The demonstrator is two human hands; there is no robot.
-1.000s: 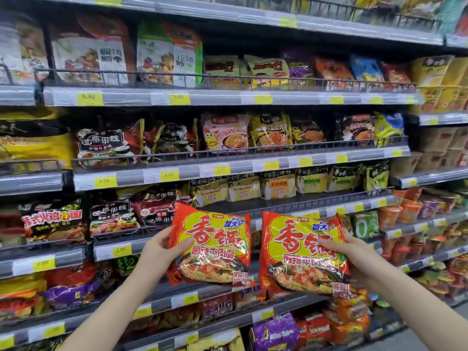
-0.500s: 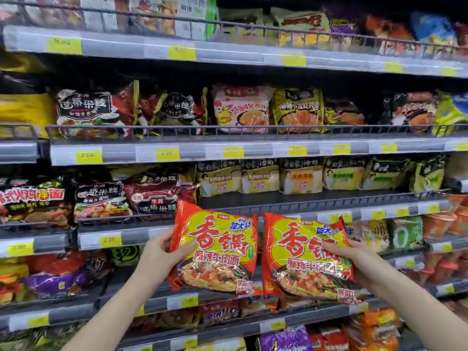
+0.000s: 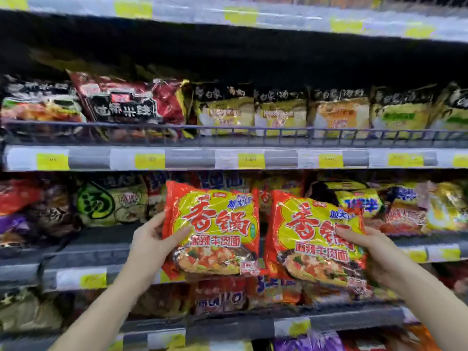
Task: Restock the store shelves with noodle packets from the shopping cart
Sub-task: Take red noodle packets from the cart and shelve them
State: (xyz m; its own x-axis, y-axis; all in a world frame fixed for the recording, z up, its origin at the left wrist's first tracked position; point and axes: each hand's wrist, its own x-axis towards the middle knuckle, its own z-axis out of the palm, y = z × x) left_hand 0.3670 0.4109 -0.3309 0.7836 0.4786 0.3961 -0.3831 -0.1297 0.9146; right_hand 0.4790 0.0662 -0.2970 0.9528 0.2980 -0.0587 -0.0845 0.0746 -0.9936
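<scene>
I hold two red and yellow noodle packets side by side in front of the shelves. My left hand (image 3: 152,243) grips the left packet (image 3: 215,229) at its left edge, thumb across the front. The right packet (image 3: 314,239) is gripped at its right edge by my right hand (image 3: 364,247). Both packets are upright and face me, level with a grey shelf (image 3: 96,252) that has a bare stretch to the left of them. More red and blue packets (image 3: 228,297) lie on the shelf below.
A shelf above carries black and yellow packets (image 3: 281,110) behind a wire rail (image 3: 253,130). Yellow price labels (image 3: 250,160) line the shelf edges. Green, purple and dark packets (image 3: 109,201) fill the left of the middle shelf; blue and yellow ones (image 3: 405,206) fill the right.
The view has closed in on the shelves and tilted down. Both hands have carried the packets forward and closer to the middle shelf, still side by side.
</scene>
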